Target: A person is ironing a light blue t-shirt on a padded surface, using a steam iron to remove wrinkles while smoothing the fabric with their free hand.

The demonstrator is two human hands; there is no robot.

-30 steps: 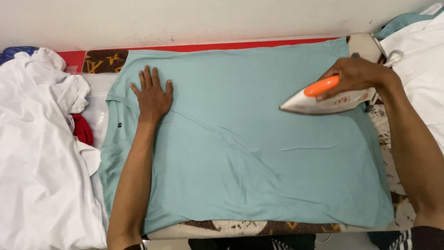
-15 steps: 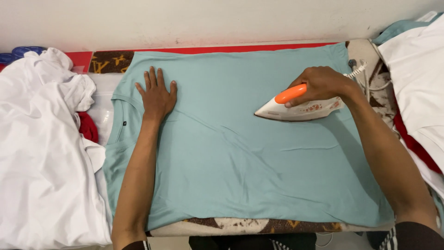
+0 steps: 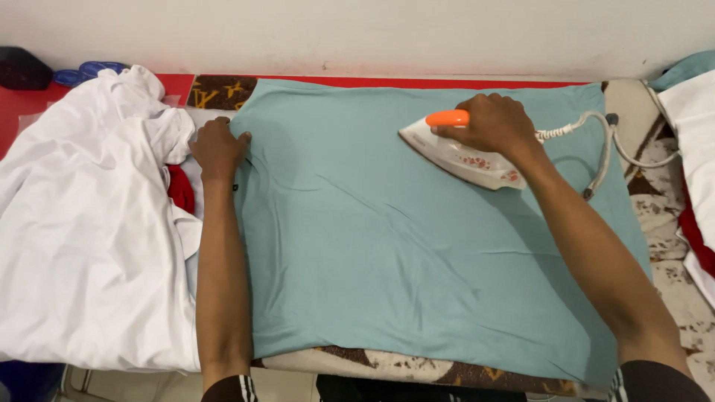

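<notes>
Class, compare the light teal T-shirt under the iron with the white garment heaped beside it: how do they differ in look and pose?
The light teal T-shirt lies spread flat with a few creases; the white garment is bunched in loose folds. The teal shirt has the white iron with an orange handle resting on it, gripped by the right hand; the white garment carries nothing. The left hand grips the teal shirt's edge. Both are plain soft cloth.

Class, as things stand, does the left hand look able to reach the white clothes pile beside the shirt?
Probably yes. The left hand rests at the teal shirt's collar edge, right next to the white clothes pile, and nothing lies between them.
</notes>
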